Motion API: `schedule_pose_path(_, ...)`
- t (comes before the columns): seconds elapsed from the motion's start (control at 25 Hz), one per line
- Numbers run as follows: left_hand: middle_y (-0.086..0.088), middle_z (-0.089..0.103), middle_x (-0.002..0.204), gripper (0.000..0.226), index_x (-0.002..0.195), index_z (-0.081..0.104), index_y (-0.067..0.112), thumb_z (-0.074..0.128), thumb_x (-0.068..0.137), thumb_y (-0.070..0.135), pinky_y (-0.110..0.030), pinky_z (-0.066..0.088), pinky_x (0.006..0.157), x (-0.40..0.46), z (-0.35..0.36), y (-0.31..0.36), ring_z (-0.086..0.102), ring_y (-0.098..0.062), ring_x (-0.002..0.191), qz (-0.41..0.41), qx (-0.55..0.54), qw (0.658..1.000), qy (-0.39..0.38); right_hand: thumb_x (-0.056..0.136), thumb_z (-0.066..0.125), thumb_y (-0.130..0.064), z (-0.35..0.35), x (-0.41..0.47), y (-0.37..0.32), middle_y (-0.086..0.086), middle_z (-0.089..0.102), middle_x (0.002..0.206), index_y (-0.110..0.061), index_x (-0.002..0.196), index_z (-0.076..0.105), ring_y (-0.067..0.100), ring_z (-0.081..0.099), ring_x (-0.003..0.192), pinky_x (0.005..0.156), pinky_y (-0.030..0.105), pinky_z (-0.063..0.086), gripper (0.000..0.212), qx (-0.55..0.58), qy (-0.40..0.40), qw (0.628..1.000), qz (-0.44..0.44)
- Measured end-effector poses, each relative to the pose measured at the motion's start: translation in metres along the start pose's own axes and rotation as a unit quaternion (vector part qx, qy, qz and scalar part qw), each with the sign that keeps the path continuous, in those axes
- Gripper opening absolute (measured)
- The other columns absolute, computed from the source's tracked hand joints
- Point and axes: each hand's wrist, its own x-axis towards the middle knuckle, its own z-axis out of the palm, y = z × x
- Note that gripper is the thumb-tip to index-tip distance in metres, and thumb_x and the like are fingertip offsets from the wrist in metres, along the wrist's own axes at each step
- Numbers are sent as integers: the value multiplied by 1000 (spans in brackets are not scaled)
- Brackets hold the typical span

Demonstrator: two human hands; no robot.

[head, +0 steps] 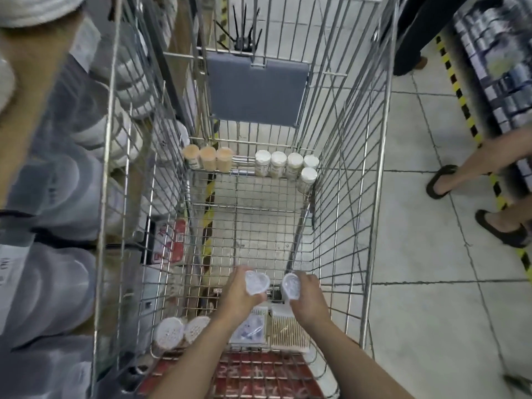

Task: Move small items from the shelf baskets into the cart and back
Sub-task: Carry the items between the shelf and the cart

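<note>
your left hand (pixel 239 295) grips a small clear plastic cup (pixel 257 283) low inside the silver wire shopping cart (pixel 351 180). just beside it, your right hand (pixel 309 300) grips a second clear plastic cup (pixel 291 286), both above the flat packs at the cart's near end.

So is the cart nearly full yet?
Not nearly. Done: jars stand along the cart's far end, with two tubs and boxes at the near end. In hand: the left hand and right hand each hold a clear tub over the cart. Left: the middle is bare, and everything must go back later.
</note>
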Motion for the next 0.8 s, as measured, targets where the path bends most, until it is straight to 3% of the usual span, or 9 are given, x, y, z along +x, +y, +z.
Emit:
schedule_pose_path(0.2,1,53,126,64,124,44,22,80,71,14,-34,49,86,23,31,-8,55,-18,103,14,45,999,-6,83,54,4,20,16,12,6,49,123,-16,130,46,21,50,110,90,30,43,52,-46,-18,999,8)
schedule_pose_path(0.28,4,50,127,67,126,43,23,81,71,18,-28,45,82,26,37,-9,54,-18,105,11,62,998,-7,81,57,2,23,16,14,6,49,124,-15,128,45,22,50,111,88,31,44,51,-50,-20,998,26)
schedule_pose_path(0.48,0,47,127,47,131,47,21,64,88,27,-27,42,83,33,36,-13,51,-17,103,13,49,998,-39,83,64,-24,22,13,15,6,40,129,-13,132,40,22,41,120,93,29,40,55,-57,-29,998,28)
schedule_pose_path(0.64,-5,56,118,31,122,55,20,58,91,20,-35,48,89,37,31,-17,58,-20,97,13,70,996,-59,83,61,-14,20,13,15,8,45,128,-9,129,39,22,39,120,97,29,36,52,-65,-20,997,22)
schedule_pose_path(0.8,-4,58,117,34,124,56,19,58,90,19,-36,48,90,39,30,-16,58,-19,99,9,60,996,-63,81,61,-13,19,9,16,6,44,129,-10,131,40,21,38,121,100,27,36,55,-85,8,996,1)
